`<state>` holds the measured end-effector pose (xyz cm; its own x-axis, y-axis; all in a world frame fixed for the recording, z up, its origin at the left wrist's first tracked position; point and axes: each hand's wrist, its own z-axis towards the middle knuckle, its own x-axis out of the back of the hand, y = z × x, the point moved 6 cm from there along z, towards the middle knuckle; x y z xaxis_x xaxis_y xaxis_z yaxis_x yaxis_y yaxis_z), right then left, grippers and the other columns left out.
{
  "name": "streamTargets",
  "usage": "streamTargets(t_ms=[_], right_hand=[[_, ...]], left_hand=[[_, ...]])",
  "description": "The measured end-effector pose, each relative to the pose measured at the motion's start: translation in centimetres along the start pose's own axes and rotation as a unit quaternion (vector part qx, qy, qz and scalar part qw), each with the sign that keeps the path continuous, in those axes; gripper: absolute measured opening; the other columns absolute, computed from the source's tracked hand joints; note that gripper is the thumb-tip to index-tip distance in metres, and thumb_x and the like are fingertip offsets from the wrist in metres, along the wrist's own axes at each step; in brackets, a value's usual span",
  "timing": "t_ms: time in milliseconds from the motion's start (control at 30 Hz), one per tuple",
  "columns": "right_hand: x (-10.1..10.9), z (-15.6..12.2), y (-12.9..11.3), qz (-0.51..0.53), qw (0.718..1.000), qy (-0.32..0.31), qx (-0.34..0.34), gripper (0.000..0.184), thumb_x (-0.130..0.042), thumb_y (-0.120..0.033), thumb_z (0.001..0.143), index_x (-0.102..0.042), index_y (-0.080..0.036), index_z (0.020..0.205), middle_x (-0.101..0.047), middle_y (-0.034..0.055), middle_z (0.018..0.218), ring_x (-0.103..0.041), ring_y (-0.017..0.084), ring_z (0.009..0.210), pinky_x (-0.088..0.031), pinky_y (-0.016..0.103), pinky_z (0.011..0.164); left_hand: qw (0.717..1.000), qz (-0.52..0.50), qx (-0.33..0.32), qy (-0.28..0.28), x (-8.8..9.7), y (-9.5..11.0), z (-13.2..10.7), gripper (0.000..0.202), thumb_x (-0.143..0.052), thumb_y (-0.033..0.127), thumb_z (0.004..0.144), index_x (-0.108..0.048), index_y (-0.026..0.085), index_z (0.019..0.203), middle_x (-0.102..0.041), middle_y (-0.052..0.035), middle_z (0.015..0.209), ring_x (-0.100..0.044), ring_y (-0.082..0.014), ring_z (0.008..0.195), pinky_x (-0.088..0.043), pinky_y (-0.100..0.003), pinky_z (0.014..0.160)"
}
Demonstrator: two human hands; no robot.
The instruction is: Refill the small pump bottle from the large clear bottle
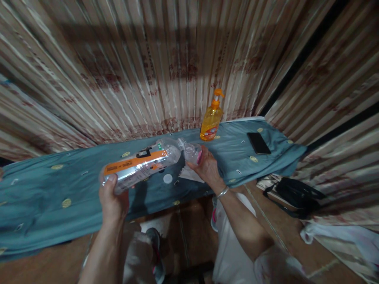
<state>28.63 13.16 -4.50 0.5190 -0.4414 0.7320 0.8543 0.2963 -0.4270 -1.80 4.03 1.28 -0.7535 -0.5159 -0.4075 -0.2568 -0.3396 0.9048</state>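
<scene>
My left hand (114, 201) is wrapped round the lower end of a large clear plastic bottle (142, 163) with an orange and silver label. The bottle is tilted nearly level, its neck toward the right. In my right hand (207, 167) is a small clear plastic bottle (192, 153) with a pink label, its mouth toward the left. The two necks meet or nearly meet; whether they touch I cannot tell. A white bottle cap (167, 178) lies on the cloth below them. Beside it, partly under my right hand, is a white paper (191, 174).
An orange pump bottle (211, 124) stands at the back of the green-blue cloth (79, 193) covering a bench. Right of it lies a black phone (258, 142). A dark bag (299, 195) sits on the floor to the right. Patterned curtains (177, 59) hang behind the bench.
</scene>
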Motion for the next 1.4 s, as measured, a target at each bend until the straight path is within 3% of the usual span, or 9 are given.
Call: streamTargets(t_ms=[233,533,1167,1400], right_hand=[[0.3,0.2,-0.4,-0.008,1.000,0.002,0.007,0.075,-0.080,-0.058,0.088,-0.049,-0.009,0.136,-0.072,0.0262,0.125,-0.073,0.037,0.116,-0.062,0.050,0.097],[0.5,0.6,-1.2,-0.016,1.000,-0.007,0.003,0.080,-0.091,-0.048,0.080,-0.050,-0.009,0.137,-0.074,0.0227,0.121,-0.074,0.036,0.112,-0.061,0.047,0.097],[0.2,0.7,-1.5,-0.024,1.000,-0.018,-0.001,0.079,-0.089,-0.048,0.082,-0.050,-0.009,0.139,-0.073,0.0245,0.124,-0.073,0.035,0.111,-0.060,0.048,0.098],[0.2,0.6,-1.4,-0.015,1.000,-0.013,0.005,0.080,-0.088,-0.049,0.083,-0.049,-0.010,0.142,-0.073,0.0244,0.124,-0.072,0.036,0.112,-0.059,0.050,0.099]], left_hand=[[1.000,0.009,0.007,0.009,0.3,0.0,0.1,0.051,-0.090,0.050,0.053,-0.072,0.018,0.089,-0.068,-0.0002,0.083,-0.060,-0.0144,0.069,-0.051,-0.023,0.059],[0.999,0.038,-0.012,0.012,0.9,0.7,0.4,0.048,-0.085,0.042,0.056,-0.073,0.023,0.099,-0.067,-0.0005,0.085,-0.057,-0.0171,0.073,-0.050,-0.026,0.063],[0.997,0.055,-0.036,0.038,1.4,1.5,0.5,0.051,-0.084,0.039,0.050,-0.071,0.025,0.098,-0.068,-0.0009,0.095,-0.056,-0.0193,0.081,-0.048,-0.030,0.072],[0.995,0.086,-0.048,0.028,1.3,1.6,0.6,0.049,-0.080,0.043,0.055,-0.071,0.026,0.100,-0.068,-0.0018,0.096,-0.057,-0.0212,0.083,-0.048,-0.032,0.073]])
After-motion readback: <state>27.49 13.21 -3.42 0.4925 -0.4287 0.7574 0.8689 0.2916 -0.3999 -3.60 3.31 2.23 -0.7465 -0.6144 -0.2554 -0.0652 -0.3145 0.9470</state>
